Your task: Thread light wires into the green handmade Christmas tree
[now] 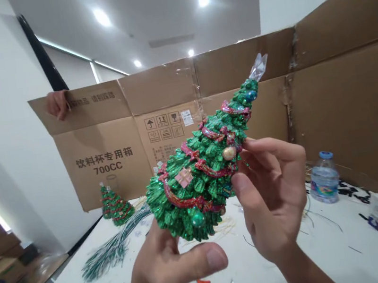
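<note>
With bare left hand [173, 266], thumb free, hidden fingers' hold unclear, at base of glittery green, red-garlanded, cone-shaped tree [199, 171] slanting base-to-tip up-right; with bare right hand [276, 194], pinching side, nearer tip.

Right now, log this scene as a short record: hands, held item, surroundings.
Held: decorated Christmas tree, tilted, clear tip uppermost
Left hand: at the tree's wide end, fingers mostly hidden
Right hand: thumb and index finger against the tree's side
At left: two similar trees, green strands
At right: blue-capped water bottle
Behind: cardboard, another person's hand at its top edge
</note>
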The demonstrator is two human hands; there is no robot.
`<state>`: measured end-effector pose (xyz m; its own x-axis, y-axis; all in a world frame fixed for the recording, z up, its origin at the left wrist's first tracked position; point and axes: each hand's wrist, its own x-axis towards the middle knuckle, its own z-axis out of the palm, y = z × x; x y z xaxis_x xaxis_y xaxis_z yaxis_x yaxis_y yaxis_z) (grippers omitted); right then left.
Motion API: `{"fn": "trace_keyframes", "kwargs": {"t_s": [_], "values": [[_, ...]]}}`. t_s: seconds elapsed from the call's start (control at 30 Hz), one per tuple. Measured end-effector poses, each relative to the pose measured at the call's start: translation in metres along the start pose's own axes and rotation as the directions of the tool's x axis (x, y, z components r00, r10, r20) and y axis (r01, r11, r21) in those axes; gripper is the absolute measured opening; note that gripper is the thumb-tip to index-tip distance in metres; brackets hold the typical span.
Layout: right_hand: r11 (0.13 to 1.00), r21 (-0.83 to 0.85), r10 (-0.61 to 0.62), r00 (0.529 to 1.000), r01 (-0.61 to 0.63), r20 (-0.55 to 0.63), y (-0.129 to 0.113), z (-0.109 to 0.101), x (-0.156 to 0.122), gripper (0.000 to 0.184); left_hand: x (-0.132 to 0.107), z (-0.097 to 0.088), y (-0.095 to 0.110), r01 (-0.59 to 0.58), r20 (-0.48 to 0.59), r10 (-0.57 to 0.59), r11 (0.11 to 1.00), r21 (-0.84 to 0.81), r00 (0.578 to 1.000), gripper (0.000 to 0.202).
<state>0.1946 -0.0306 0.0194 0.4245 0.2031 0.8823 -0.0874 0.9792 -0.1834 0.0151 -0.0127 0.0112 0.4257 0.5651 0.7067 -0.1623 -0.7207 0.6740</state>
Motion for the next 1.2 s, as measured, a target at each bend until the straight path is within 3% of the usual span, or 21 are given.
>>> {"fn": "trace_keyframes", "kwargs": {"t_s": [0.13,0.27,0.6,0.83,1.03,1.2], "values": [[1.0,0.021,0.023,1.0,-0.023,0.01,0.0,-0.006,0.006,0.045,0.01,0.014,0.019,0.001,0.005,-0.001,0.997,0.08,1.0,0.079],[0.999,0.027,0.028,0.999,-0.029,0.028,0.0,-0.009,0.01,0.046,0.016,0.02,0.024,0.018,0.04,-0.023,0.994,0.104,0.999,0.072],[0.997,-0.039,0.068,0.997,-0.067,0.031,0.005,-0.01,0.004,0.042,0.0,0.003,0.004,0.173,0.091,-0.174,0.985,0.014,0.981,0.057],[0.998,0.005,0.057,0.998,-0.057,0.038,0.002,-0.005,0.003,0.045,-0.001,-0.002,0.003,0.091,0.057,-0.092,0.996,0.011,0.994,0.049],[0.999,0.037,0.036,0.998,-0.038,0.041,0.003,-0.005,0.0,0.048,0.002,-0.003,0.006,0.099,0.067,-0.097,0.995,-0.018,0.993,0.023],[1.0,-0.007,0.027,0.999,-0.027,0.027,0.003,-0.004,-0.001,0.046,0.004,-0.002,0.01,0.155,0.115,-0.149,0.987,-0.05,0.982,0.032]]}}
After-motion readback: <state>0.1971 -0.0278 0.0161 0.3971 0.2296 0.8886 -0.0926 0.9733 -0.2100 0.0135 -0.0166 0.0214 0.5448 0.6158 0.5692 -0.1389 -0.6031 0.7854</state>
